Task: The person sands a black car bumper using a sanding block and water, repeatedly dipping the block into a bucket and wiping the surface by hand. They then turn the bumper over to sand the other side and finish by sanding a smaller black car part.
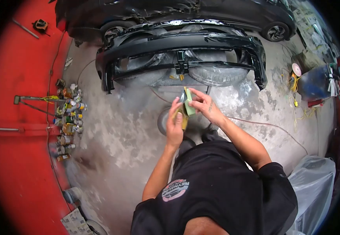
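Note:
Both of my hands are close together in front of me, above the floor. My right hand pinches a flat, light green strip between thumb and fingers. My left hand, a little blurred, is curled around a yellow piece whose kind I cannot tell. The yellow piece lies along the green strip's lower left side. Beyond my hands a black car bumper cover rests across two tires.
Behind the bumper stands a dark car. Several cans and bottles line the red wall at left. A hose runs over the floor to the right. Clear plastic sheeting hangs at lower right, and a blue bin stands farther back.

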`<state>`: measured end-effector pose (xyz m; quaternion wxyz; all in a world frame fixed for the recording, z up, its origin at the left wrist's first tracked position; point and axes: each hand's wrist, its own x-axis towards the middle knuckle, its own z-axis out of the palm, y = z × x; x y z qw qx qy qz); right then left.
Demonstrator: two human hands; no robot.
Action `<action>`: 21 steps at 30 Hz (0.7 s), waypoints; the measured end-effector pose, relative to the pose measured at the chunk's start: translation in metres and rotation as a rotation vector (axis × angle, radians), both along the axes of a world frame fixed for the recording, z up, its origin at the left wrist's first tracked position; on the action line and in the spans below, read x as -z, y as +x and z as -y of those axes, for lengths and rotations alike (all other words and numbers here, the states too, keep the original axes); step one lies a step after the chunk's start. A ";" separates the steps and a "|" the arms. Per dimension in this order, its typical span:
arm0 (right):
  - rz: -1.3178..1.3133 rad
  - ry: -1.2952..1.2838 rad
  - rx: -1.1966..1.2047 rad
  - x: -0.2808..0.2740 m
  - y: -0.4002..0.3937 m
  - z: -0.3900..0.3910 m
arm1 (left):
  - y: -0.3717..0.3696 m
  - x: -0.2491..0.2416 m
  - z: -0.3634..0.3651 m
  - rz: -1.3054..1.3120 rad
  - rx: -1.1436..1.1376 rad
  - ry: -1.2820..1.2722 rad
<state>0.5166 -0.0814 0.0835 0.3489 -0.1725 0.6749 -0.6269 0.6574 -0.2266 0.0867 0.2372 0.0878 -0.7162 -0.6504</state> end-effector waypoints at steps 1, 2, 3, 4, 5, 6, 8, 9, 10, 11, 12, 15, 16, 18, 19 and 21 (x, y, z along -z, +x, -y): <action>-0.060 -0.035 0.031 0.000 0.002 0.001 | -0.002 0.001 0.003 -0.037 -0.031 0.131; -0.063 -0.037 0.032 -0.001 0.007 0.001 | 0.000 0.003 0.008 -0.040 -0.030 0.130; -0.186 -0.017 0.082 -0.014 0.015 0.001 | 0.004 0.001 0.014 0.015 -0.048 0.291; -0.308 0.003 0.130 -0.023 0.021 0.002 | 0.007 0.000 0.019 0.069 -0.065 0.452; -0.313 0.004 0.127 -0.027 0.024 0.003 | 0.007 0.013 0.025 0.029 -0.063 0.584; -0.491 -0.006 0.121 -0.030 0.027 0.004 | 0.008 0.014 0.028 0.024 -0.066 0.586; -0.668 -0.014 0.114 -0.037 0.030 0.006 | 0.012 0.017 0.034 0.004 0.013 0.688; -0.763 -0.035 0.091 -0.043 0.030 0.010 | 0.012 0.011 0.034 0.004 0.014 0.689; -0.859 -0.057 0.068 -0.046 0.031 0.013 | 0.012 -0.001 0.032 -0.039 0.049 0.728; -0.858 -0.055 0.069 -0.047 0.032 0.016 | 0.013 -0.008 0.030 -0.081 0.083 0.767; -0.840 -0.060 0.072 -0.048 0.035 0.019 | 0.015 -0.009 0.030 -0.080 0.083 0.768; -0.830 -0.057 0.094 -0.042 0.039 0.026 | 0.018 -0.008 0.028 -0.094 0.112 0.783; -0.838 -0.048 0.116 -0.040 0.040 0.028 | 0.020 -0.005 0.027 -0.097 0.127 0.755; -0.849 -0.046 0.104 -0.037 0.039 0.031 | 0.023 -0.004 0.026 -0.099 0.136 0.727; -0.861 -0.045 0.096 -0.036 0.039 0.032 | 0.025 -0.005 0.026 -0.095 0.155 0.724; -0.851 -0.047 0.086 -0.035 0.039 0.034 | 0.026 -0.007 0.027 -0.093 0.172 0.718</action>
